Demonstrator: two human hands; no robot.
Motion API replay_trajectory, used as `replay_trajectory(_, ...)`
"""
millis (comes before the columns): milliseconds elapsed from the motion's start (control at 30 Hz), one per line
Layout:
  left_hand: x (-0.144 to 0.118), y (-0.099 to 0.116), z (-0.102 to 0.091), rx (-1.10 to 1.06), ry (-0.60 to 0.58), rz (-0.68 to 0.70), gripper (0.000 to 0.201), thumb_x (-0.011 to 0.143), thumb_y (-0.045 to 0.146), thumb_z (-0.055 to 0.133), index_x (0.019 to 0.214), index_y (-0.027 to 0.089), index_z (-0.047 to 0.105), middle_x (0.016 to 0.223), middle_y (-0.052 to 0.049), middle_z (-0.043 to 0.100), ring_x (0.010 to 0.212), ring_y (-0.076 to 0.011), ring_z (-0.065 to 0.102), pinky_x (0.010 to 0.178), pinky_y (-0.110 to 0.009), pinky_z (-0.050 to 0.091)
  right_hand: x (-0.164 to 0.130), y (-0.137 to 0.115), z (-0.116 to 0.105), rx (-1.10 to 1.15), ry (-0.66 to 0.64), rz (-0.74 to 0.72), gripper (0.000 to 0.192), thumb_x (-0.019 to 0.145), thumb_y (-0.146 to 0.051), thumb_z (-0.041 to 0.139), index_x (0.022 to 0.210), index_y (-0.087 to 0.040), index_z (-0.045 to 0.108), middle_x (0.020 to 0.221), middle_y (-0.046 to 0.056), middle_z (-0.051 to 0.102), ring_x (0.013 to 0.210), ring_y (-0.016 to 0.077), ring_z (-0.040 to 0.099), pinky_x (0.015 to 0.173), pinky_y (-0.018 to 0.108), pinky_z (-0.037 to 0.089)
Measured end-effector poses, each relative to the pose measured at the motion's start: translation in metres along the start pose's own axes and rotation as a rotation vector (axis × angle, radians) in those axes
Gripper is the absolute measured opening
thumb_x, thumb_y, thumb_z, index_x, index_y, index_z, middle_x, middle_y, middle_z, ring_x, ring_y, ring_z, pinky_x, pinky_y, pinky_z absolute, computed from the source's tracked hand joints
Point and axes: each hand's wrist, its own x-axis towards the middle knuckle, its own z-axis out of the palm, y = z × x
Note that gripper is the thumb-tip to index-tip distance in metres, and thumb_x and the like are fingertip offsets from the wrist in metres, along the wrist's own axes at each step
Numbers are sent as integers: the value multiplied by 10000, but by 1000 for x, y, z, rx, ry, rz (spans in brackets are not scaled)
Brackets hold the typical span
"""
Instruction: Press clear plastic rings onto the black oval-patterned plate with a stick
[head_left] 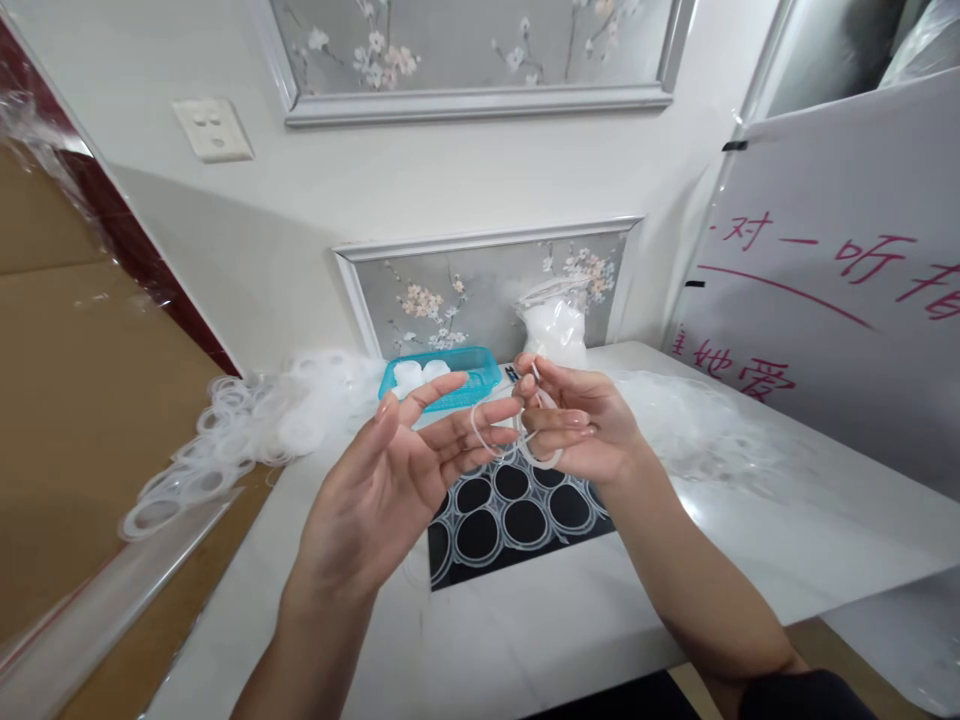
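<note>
My right hand (581, 415) is closed, with thumb and fingers pinched on a thin white plastic ring (541, 462). A narrow white strip or loop (480, 432) runs from there across the fingertips of my left hand (382, 480). That hand is turned palm up with its fingers stretched apart, and whether the loop goes around them I cannot tell. Below both hands lies a black sheet (480, 575) covered with several clear-edged rings (525, 522) set in rows. The fingers partly hide its far edge.
A turquoise basket (486, 368) with white rolls (420, 374) stands behind my hands, beside a clear bag of white material (555, 325). Translucent rings are heaped at the left (247, 430), more translucent pieces at the right (697, 425). A cardboard box (82, 400) flanks the white table (510, 630).
</note>
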Motion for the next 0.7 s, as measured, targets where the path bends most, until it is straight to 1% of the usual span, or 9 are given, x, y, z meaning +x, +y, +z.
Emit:
replay_trajectory(133, 2, -1, -2, 25, 14, 19, 530, 884, 556, 580, 1243, 169, 527, 1150, -129, 658, 1023, -258, 643, 925, -373, 479, -3, 0, 0, -58, -35, -25, 256, 993, -277, 374, 893, -221, 603, 697, -60, 595, 380, 13, 284, 290, 68, 165)
replay_trajectory(267, 10, -8, -7, 93, 57, 17, 490, 830, 448, 671, 1226, 201, 521, 1057, -69, 628, 850, -202, 647, 814, -340, 507, -7, 3, 2, -115, -87, -41, 177, 942, -285, 446, 909, -228, 610, 742, -49, 634, 389, 11, 308, 297, 83, 146)
replay_trajectory(333, 16, -16, -10, 196, 105, 11, 493, 796, 341, 702, 1237, 234, 510, 1064, -45, 606, 825, -181, 634, 783, -327, 507, -8, 5, 5, -145, -127, -45, 118, 889, -302, 530, 907, -227, 619, 749, -41, 654, 389, 12, 333, 296, 93, 145)
replay_trajectory(433, 26, -30, -15, 457, 111, 40, 486, 777, 247, 702, 1230, 271, 529, 1111, -37, 594, 950, -197, 607, 830, -329, 499, -7, 10, 10, -186, -226, -35, 106, 807, -296, 645, 859, -205, 630, 705, -22, 671, 373, 14, 389, 285, 109, 146)
replay_trajectory(500, 31, -37, -18, 650, 29, 67, 323, 810, 241, 665, 1127, 248, 601, 1065, -39, 615, 1009, -209, 583, 888, -347, 483, -5, 14, 11, -235, -280, -3, 130, 792, -306, 677, 829, -191, 629, 682, -8, 682, 358, 18, 430, 280, 122, 160)
replay_trajectory(567, 35, -40, -21, 788, -60, 99, 98, 848, 237, 608, 933, 208, 649, 949, -37, 635, 962, -203, 589, 885, -354, 482, -2, 16, 9, -307, -299, 20, 177, 790, -348, 689, 824, -187, 625, 659, -7, 682, 348, 30, 467, 276, 135, 177)
replay_trajectory(600, 37, -40, -22, 842, -88, 115, 76, 861, 233, 583, 838, 194, 645, 898, -36, 635, 923, -198, 595, 859, -350, 488, -1, 17, 8, -344, -302, 25, 205, 785, -376, 695, 828, -188, 623, 652, -11, 679, 349, 37, 482, 274, 140, 185)
replay_trajectory(633, 38, -39, -23, 897, -103, 131, 131, 870, 228, 562, 769, 184, 632, 868, -39, 634, 892, -196, 598, 822, -345, 494, 1, 17, 6, -379, -303, 28, 233, 779, -403, 700, 833, -190, 622, 649, -15, 677, 355, 43, 496, 273, 143, 196)
replay_trajectory(700, 40, -37, -26, 1057, -91, 187, 175, 865, 207, 548, 709, 181, 623, 856, -47, 637, 880, -206, 596, 778, -348, 494, 2, 16, 3, -447, -305, 33, 272, 774, -442, 707, 840, -190, 628, 650, -16, 674, 381, 53, 523, 282, 145, 233)
